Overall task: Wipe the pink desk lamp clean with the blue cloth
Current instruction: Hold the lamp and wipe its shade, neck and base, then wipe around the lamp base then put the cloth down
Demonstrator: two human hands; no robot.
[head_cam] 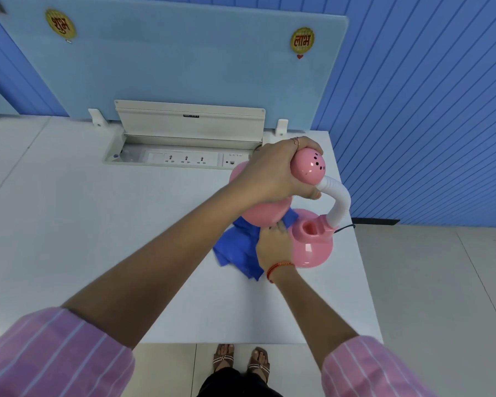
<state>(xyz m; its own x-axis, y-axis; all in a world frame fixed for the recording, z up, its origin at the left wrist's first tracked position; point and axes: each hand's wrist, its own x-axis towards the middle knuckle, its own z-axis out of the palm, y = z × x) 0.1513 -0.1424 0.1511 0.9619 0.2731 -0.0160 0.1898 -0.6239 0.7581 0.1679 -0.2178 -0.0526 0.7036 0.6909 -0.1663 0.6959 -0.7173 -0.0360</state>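
The pink desk lamp stands near the desk's right edge on its round base (312, 247). A white flexible neck (340, 202) arches up from the base to the pink lamp head (308, 167). My left hand (269, 173) grips the lamp head from above. Under the head, my right hand (272, 245) holds the blue cloth (238, 253) against the rim of the pink shade (262, 216). The cloth hangs down onto the desk beside the base.
The white desk (126, 239) has an open cable tray with a socket strip (184, 160) at the back, below a pale blue divider panel (169, 67). The desk's right edge runs close to the lamp. A black cord (345, 227) trails off it.
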